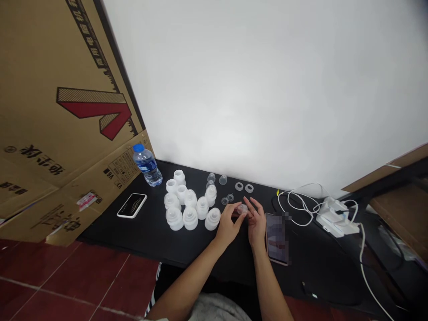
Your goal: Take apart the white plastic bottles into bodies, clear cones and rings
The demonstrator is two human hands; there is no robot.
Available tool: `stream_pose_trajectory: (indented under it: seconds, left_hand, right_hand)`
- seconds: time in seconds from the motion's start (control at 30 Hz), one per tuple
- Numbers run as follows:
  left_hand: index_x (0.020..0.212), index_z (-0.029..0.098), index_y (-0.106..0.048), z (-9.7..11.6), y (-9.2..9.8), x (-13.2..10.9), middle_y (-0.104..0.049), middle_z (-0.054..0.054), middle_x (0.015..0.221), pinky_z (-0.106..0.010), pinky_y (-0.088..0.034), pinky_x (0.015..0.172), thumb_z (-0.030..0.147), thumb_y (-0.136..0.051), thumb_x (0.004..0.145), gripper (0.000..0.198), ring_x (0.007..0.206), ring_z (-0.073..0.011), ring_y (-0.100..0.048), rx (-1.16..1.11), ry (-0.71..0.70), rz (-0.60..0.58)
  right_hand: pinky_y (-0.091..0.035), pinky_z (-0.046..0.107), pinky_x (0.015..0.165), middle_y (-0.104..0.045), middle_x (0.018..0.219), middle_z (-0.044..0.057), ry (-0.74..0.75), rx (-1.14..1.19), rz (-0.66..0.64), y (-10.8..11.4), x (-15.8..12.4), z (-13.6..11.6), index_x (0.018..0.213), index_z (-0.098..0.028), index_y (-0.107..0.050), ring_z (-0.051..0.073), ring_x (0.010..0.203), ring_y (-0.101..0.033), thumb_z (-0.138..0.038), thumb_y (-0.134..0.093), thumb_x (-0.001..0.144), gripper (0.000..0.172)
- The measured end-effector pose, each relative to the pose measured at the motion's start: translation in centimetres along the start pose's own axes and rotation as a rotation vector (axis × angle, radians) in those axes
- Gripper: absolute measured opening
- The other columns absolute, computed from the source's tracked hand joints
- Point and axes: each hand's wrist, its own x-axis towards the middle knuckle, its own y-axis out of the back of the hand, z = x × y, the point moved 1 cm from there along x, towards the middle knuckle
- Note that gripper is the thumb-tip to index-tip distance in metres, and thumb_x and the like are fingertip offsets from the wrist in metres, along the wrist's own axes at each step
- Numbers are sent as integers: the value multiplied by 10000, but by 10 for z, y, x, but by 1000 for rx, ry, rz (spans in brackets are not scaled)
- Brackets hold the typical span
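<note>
In the head view, my left hand [228, 223] pinches a small clear dome-shaped piece [242, 208] between thumb and fingers. Beside it is my right hand [257, 223], its fingers stretched out and spread around the far side of the piece; whether its thumb touches the piece is hard to make out. Left of my hands stand several white plastic bottle-like parts [190, 218], some capped with clear domes. Beyond them sit a few loose clear domes [223, 179]. Two translucent rings [249, 188] lie near the wall, and thin clear discs [230, 197] lie just past my left hand.
A phone [277, 238] lies right of my right hand. On the black table [140, 238] are a white-edged device [132, 205], a water bottle [147, 165], and a white power strip [336, 218] with tangled cables. A large cardboard box [40, 133] stands at left; a white wall [254, 89] rises behind.
</note>
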Motion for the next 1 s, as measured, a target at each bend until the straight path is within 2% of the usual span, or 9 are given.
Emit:
stream_pose_trajectory:
  seconds: [0.1,0.2,0.3,0.37,0.47,0.63,0.73,0.87,1.0]
  left_hand:
    - [1398,244,-546,0,-3,1,-741,-115,1219,-415,-636,951,537,-674,1050,472,1102,-249,-768,-171,72,54]
    - [1330,234,-552,3,-2,1,-767,-107,1147,-395,-622,944,623,-585,1078,465,1063,-243,-781,-246,122,19]
    - [1270,229,-639,7,2,1,-763,-114,1190,-390,-605,962,655,-489,1105,482,1105,-251,-757,-145,114,-4]
    - [1278,228,-667,8,5,1,-758,-115,1232,-393,-596,957,669,-442,1114,522,1099,-253,-746,-67,107,13]
    - [1334,226,-648,7,6,1,-758,-116,1236,-396,-588,937,658,-395,1130,541,1061,-252,-744,24,114,19]
    - [1324,240,-643,8,5,-4,-740,-111,1290,-430,-537,1080,560,-404,1158,433,1204,-262,-713,134,40,-53]
    - [1305,239,-650,10,5,-5,-740,-111,1281,-432,-522,1099,522,-380,1171,413,1218,-258,-700,174,4,-87]
    - [1307,235,-647,9,5,-4,-733,-114,1286,-448,-507,1117,517,-372,1173,416,1232,-265,-690,228,18,-96]
    - [1308,234,-639,6,4,-6,-726,-116,1278,-454,-516,1105,505,-369,1175,406,1215,-266,-693,264,16,-112]
  right_hand:
    - [-648,477,932,-785,1325,179,-8,19,27,3,3,4,1174,-212,-737,320,1145,-776,-482,-736,962,344]
    - [-650,402,829,-801,1142,126,43,-125,55,5,5,5,1147,-212,-757,267,981,-762,-453,-831,898,355]
    - [-649,382,802,-797,1100,101,37,-168,-85,3,5,3,1177,-219,-773,253,929,-752,-459,-834,898,372]
    - [-650,378,804,-796,1050,86,27,-156,-141,1,4,1,1119,-220,-775,255,923,-756,-470,-833,901,336]
    - [-643,355,765,-773,967,64,35,-200,-91,-1,3,1,1027,-222,-743,250,885,-748,-496,-839,889,321]
    - [-630,362,814,-763,990,62,87,-313,-31,-1,0,4,1038,-236,-691,246,910,-749,-419,-716,962,200]
    - [-618,362,800,-758,931,44,96,-377,-9,0,-1,3,1000,-241,-675,238,846,-746,-369,-691,948,139]
    - [-589,353,757,-725,847,34,117,-506,40,0,-2,2,899,-241,-656,229,774,-712,-384,-686,936,151]
    - [-556,336,725,-685,829,27,155,-612,82,-1,-5,2,887,-244,-617,218,754,-675,-356,-639,931,122]
